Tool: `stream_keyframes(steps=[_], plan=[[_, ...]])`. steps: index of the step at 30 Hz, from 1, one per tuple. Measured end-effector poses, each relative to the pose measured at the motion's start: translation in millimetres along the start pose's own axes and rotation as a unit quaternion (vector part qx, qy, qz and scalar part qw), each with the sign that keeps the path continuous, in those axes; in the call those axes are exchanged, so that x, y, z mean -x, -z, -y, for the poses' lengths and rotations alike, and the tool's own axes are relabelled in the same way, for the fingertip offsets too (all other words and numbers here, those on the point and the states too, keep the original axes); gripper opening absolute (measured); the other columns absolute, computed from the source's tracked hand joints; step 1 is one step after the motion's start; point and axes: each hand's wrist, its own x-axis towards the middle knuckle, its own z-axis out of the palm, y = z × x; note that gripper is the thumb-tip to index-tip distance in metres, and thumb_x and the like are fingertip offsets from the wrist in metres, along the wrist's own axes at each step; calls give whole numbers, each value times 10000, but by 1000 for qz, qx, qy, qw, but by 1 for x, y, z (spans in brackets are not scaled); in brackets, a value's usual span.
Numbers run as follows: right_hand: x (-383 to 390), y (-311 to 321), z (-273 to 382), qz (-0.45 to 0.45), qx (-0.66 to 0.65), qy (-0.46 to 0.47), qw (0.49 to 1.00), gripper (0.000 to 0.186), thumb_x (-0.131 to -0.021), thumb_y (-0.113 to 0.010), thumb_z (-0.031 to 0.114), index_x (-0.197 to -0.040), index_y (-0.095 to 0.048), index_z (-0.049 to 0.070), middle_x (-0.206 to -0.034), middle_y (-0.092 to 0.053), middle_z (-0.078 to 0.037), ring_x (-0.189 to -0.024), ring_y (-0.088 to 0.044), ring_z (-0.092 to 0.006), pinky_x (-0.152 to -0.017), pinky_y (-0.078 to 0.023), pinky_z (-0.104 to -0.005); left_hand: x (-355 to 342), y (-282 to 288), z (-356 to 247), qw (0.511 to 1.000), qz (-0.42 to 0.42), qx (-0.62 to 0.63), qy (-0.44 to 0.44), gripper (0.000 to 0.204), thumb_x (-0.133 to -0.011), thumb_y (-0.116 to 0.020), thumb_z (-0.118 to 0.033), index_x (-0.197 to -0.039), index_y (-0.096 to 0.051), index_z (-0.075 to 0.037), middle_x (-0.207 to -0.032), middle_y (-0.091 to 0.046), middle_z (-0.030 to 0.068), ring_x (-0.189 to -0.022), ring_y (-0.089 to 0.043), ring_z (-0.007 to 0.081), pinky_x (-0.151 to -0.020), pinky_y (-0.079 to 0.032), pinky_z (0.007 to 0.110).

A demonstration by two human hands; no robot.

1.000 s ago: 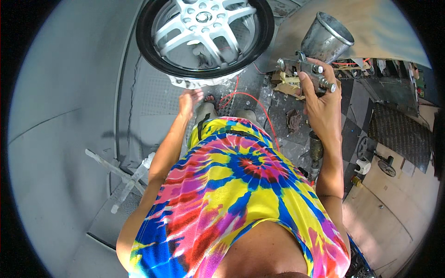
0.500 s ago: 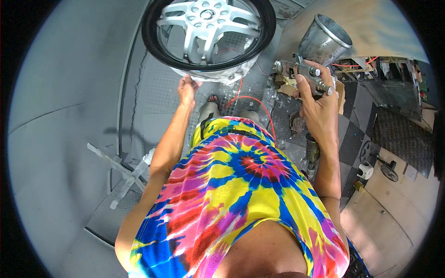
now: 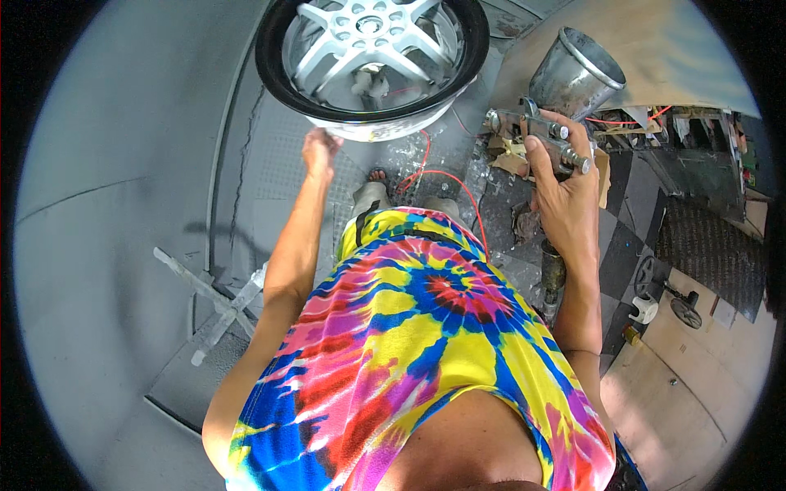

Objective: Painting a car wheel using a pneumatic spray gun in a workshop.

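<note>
A silver spoked wheel rim [image 3: 370,26] with a black outer lip is at the top of the view. Some of its spokes are smeared by motion. Just under the lip's near left edge is my left hand [image 3: 320,154]; its fingers are blurred and partly hidden, and I cannot tell whether they touch the rim. On the right, my right hand [image 3: 563,184] grips a metal spray gun [image 3: 547,135], thumb against its body and fingers curled round it. A large metal cup [image 3: 575,78] sits at the gun's far side, tilted.
A thin red hose [image 3: 467,192] curves over the stained floor by my feet. Grey wall [image 3: 98,213] covers the left, with a crossed, paint-coated stand [image 3: 221,303] beside me. Shelving with clutter [image 3: 688,147] and a pale board [image 3: 679,360] lie right.
The rim has turned, its spokes now in a different position. My left hand has shifted slightly left and is more blurred. My right hand and the spray gun have hardly moved.
</note>
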Motion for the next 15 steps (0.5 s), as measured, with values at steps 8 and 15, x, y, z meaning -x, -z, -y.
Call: stream_keyframes(steps=[8,15], plan=[[-1,-1,5,9,4,-10,1000,316,-967,-653,170,-1244,-555,55,-776,-639,-44,-709,-594,-92,-657,-488,-266,64,-31,42,979,149,-94,102,211,-1021,-544,-221,-1128,-549,-39,-1010,-672,143,-875,-686,239,-829,-598,386],[2,-3,12,25,-4,-4,1000,314,-967,-649,163,-1248,-557,58,-782,-642,-42,-713,-594,-90,-662,-492,-271,16,-6,-3,996,-3,76,54,310,-1007,-464,-180,-1254,-466,6,-1081,-594,144,-1028,-618,292,-994,-515,441]])
